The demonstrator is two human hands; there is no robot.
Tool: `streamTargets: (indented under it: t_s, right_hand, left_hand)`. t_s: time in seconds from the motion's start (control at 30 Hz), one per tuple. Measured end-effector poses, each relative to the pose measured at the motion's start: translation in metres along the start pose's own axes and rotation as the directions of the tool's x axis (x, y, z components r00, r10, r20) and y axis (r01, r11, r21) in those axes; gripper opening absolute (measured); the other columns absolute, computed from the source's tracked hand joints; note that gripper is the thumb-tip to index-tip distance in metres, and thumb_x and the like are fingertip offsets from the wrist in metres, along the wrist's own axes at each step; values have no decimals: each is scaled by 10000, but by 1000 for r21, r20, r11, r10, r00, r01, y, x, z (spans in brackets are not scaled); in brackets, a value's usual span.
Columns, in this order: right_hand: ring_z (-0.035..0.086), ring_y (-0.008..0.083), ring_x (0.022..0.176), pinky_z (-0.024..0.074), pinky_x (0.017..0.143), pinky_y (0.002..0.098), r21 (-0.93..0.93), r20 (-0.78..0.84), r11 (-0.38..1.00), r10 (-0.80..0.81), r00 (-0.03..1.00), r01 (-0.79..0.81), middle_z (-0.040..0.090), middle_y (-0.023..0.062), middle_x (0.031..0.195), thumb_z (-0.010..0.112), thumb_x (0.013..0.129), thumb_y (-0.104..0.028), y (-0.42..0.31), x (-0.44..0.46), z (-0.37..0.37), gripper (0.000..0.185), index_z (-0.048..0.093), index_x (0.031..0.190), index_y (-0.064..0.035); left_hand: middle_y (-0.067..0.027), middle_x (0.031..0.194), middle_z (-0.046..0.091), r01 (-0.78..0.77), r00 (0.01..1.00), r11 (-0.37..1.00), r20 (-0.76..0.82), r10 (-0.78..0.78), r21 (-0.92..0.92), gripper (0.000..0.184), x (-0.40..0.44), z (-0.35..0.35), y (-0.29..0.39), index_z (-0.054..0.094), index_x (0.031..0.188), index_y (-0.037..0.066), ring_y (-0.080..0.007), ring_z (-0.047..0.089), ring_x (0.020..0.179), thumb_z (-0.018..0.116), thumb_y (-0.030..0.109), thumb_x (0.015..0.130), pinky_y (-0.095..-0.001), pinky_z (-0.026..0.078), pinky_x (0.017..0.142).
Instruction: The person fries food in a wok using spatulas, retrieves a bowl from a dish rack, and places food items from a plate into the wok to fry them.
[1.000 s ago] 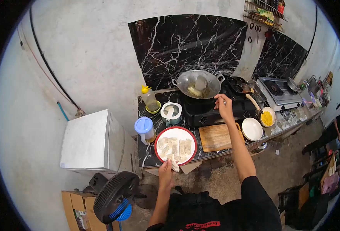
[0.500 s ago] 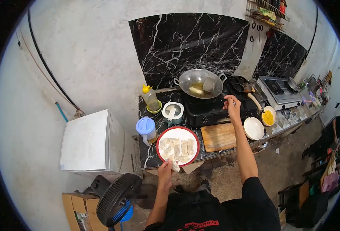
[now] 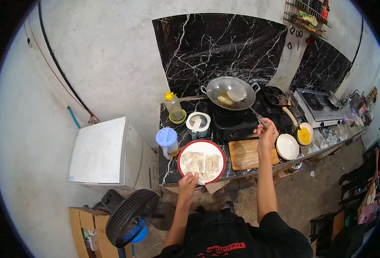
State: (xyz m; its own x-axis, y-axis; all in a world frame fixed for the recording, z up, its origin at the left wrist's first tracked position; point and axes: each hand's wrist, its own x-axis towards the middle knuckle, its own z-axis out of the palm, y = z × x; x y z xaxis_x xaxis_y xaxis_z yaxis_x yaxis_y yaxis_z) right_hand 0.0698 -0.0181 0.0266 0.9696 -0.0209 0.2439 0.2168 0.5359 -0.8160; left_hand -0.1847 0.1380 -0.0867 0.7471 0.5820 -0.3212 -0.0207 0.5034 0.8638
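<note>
My right hand [image 3: 266, 132] is closed round the handle of a metal spatula [image 3: 237, 93], whose broad head is over the wok [image 3: 218, 86]. Oil and a pale piece of food lie in the bottom of the wok, partly hidden by the spatula. At the front edge of the red-rimmed white plate [image 3: 222, 168], my left hand [image 3: 188, 182] has its fingers pinched by a pale wrapped roll [image 3: 200, 180]. More flat, pale wrapped pieces [image 3: 212, 164] rest on that plate.
Right of the plate are a wooden board [image 3: 243, 155], a white bowl [image 3: 287, 146] and a bowl of yellow food [image 3: 304, 135]. A blue-lidded jug [image 3: 167, 136] and a yellow-topped bottle [image 3: 173, 106] stand left. A fan [image 3: 132, 217] is at the lower left.
The spatula has been raised and tilted, its handle now plainly visible. My right hand has moved right and down. The roll at my left hand has come closer over the plate's edge.
</note>
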Motion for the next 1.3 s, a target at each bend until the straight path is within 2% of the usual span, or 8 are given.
streamTargets:
  t_s: [0.1,0.47,0.6,0.73,0.9,0.97,1.07,1.3]
  right_hand:
    - [445,109,485,477,506,300,130,-86,988,97,992,-85,531,79,644,383,932,-148,-9,-17,-3,251,554,931,35]
    - [449,108,476,471,493,285,102,22,960,260,965,-261,532,74,652,340,919,-194,-26,-89,-33,275,530,922,4]
    - [462,117,472,491,479,305,78,49,943,320,946,-323,544,98,646,356,907,-152,-22,-112,-40,249,526,923,29]
    - [467,124,474,498,480,308,85,102,920,373,922,-382,550,102,647,352,909,-133,-28,-132,-24,243,523,922,39]
    - [459,128,470,497,477,308,90,146,895,422,895,-437,544,99,634,360,911,-159,-22,-144,-18,261,519,923,48]
    - [462,133,471,500,480,310,96,154,894,422,893,-439,540,97,627,372,909,-164,-22,-149,-17,260,518,915,52]
    - [482,128,478,523,492,323,88,191,874,455,870,-477,563,113,660,336,911,-111,-19,-151,-19,253,534,913,46]
    - [482,131,477,523,487,321,92,184,866,470,863,-491,562,115,656,344,910,-109,-22,-153,-21,244,531,903,47]
  left_hand:
    - [-109,965,634,-43,997,998,68,41,40,287,7,7,16,529,1081,-76,-101,592,824,596,107,869,-208,461,721]
    - [-128,948,626,-174,977,982,116,181,-72,230,23,14,36,542,1009,-85,-120,586,844,589,94,871,-232,462,742]
    - [-101,902,639,-387,919,893,172,355,228,208,33,20,70,563,971,-76,-114,592,802,613,87,852,-238,464,709]
    - [-131,828,661,-551,834,662,292,469,508,225,62,34,101,577,971,-54,-156,634,700,648,83,806,-269,482,631]
    - [-184,840,641,-517,829,399,327,453,758,233,85,48,117,595,947,-22,-274,643,713,664,104,764,-333,486,629]
    - [-156,763,641,-480,772,132,346,533,867,213,94,48,113,610,916,-8,-295,628,727,661,130,762,-369,472,641]
    - [-159,818,644,-442,770,22,367,522,897,201,102,48,109,622,920,25,-355,607,773,644,144,760,-437,464,663]
    - [-152,801,631,-403,735,-200,446,511,893,147,127,41,87,617,863,55,-335,611,760,640,148,751,-447,459,649]
